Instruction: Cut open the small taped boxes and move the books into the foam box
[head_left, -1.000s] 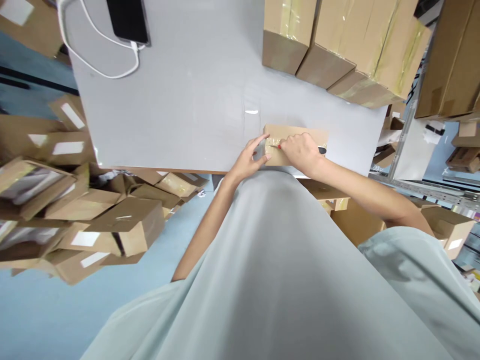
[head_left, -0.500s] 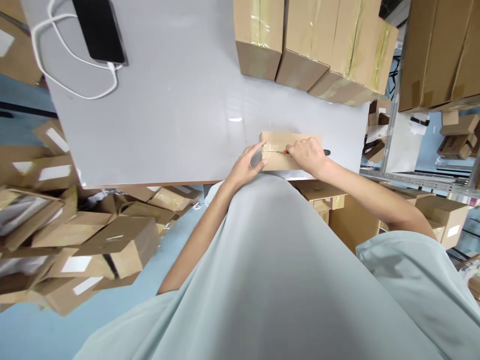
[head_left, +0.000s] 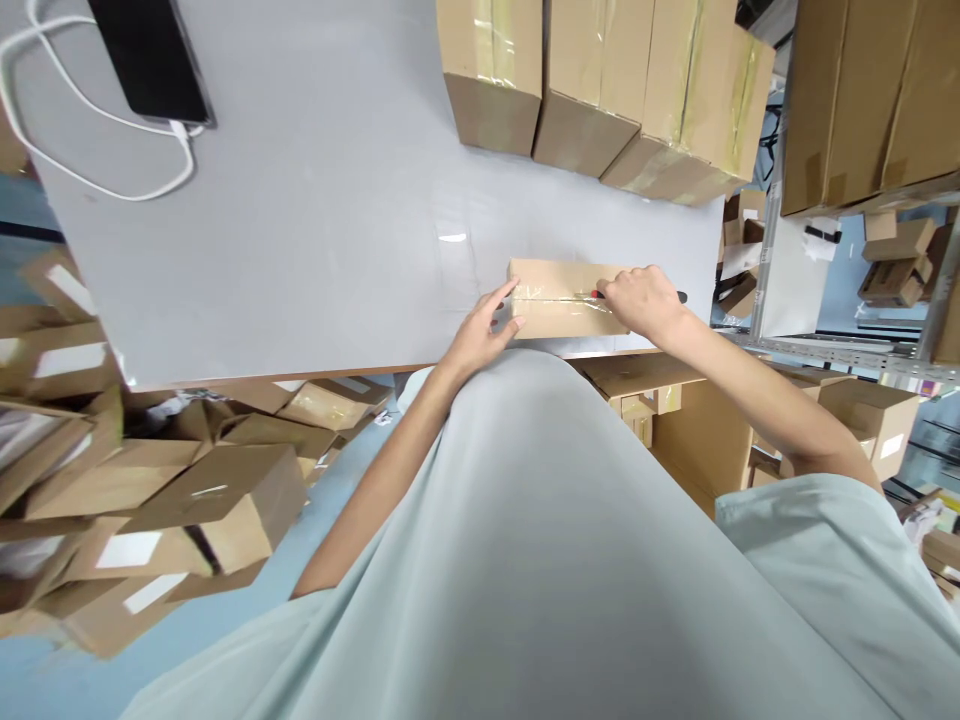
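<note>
A small cardboard box (head_left: 559, 316) with clear tape along its top seam lies at the near edge of the grey table (head_left: 315, 250). Against its left end rests my left hand (head_left: 484, 328), fingers apart, thumb and fingertips touching the box. My right hand (head_left: 643, 300) is closed around a box cutter (head_left: 682, 297); its dark end sticks out to the right and a red tip shows on the left. The cutter's front lies over the taped seam, on the right half of the box. Its blade is too small to make out.
Several taped cardboard boxes (head_left: 585, 90) stand at the table's back right. A black phone (head_left: 154, 60) with a white cable (head_left: 154, 192) lies at the back left. Many opened boxes (head_left: 217, 500) are heaped on the floor at left. Metal shelving (head_left: 795, 270) with boxes stands at right.
My right hand has slid the box cutter to the right along the seam, uncovering more of the box top. My left hand stays at the box's left end. The whole view has shifted slightly.
</note>
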